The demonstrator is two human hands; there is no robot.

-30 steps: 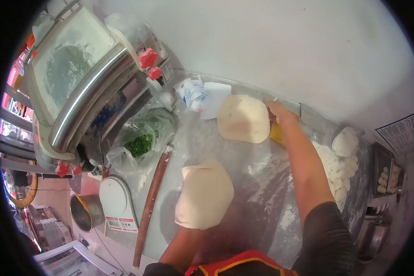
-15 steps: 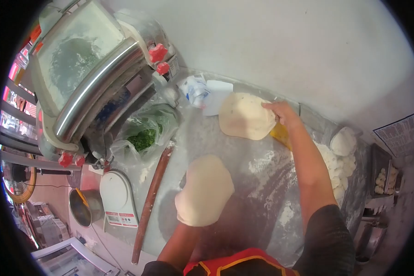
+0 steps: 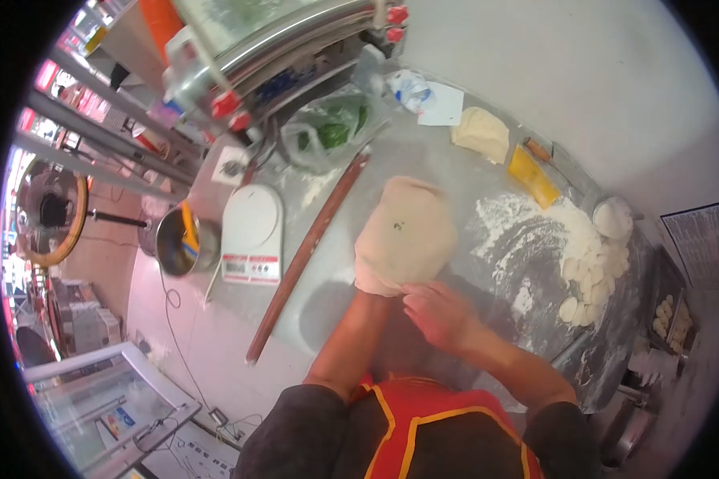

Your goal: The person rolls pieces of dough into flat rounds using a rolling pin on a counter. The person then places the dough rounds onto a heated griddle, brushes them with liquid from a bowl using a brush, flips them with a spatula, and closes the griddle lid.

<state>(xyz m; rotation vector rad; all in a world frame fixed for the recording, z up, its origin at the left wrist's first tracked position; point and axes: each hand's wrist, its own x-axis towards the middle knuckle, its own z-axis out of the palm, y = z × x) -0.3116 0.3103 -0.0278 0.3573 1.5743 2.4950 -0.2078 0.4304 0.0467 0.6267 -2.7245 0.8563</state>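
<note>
A thin pale dough sheet (image 3: 407, 231), with a few small green specks on top, is draped over my left hand. The fingers of that hand are hidden beneath it; only the wrist and left forearm (image 3: 359, 327) show. At the sheet's near edge, my right hand (image 3: 438, 315) is closed with its fingertips pinching the dough. Further back on the worktop lies another piece of flat dough (image 3: 481, 134), beside a yellow scraper (image 3: 533, 177).
Left of the dough are a long rolling pin (image 3: 307, 259), a white scale (image 3: 252, 231) and a metal pot (image 3: 185, 243). Behind stand a bag of chopped greens (image 3: 331, 132) and a roller machine (image 3: 280, 40). Flour and several dough pieces (image 3: 587, 287) lie to the right.
My right hand has come from the dough by the wall to the near edge of the sheet over my left hand. Green specks now show on that sheet. The view has shifted.
</note>
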